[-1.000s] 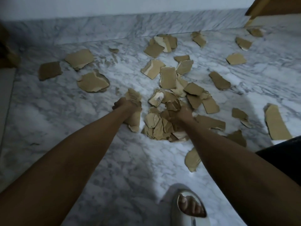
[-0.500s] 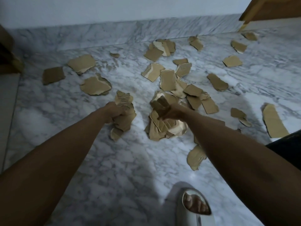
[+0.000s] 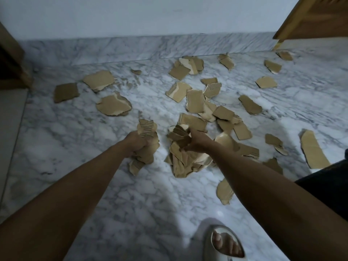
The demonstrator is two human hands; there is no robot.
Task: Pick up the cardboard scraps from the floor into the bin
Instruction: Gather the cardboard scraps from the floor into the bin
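Note:
Torn brown cardboard scraps lie scattered over a white marble floor (image 3: 66, 140). My left hand (image 3: 136, 141) grips a bunch of scraps (image 3: 147, 140), some hanging below the fist. My right hand (image 3: 197, 141) grips another bundle of scraps (image 3: 180, 135), with a loose heap (image 3: 188, 162) hanging or lying beneath it. Several more scraps lie beyond the hands, such as a round piece (image 3: 113, 106) at the left and a long strip (image 3: 312, 149) at the right. No bin is in view.
A marble skirting and pale wall (image 3: 150, 17) close the far side. Wooden furniture (image 3: 316, 17) juts in at the top right, a dark wooden edge (image 3: 11, 59) at the left. My slippered foot (image 3: 224, 243) stands at the bottom.
Both hands have closed round scraps and lifted them off the floor, drawing back a little toward me. The heap under my right hand has come up with it.

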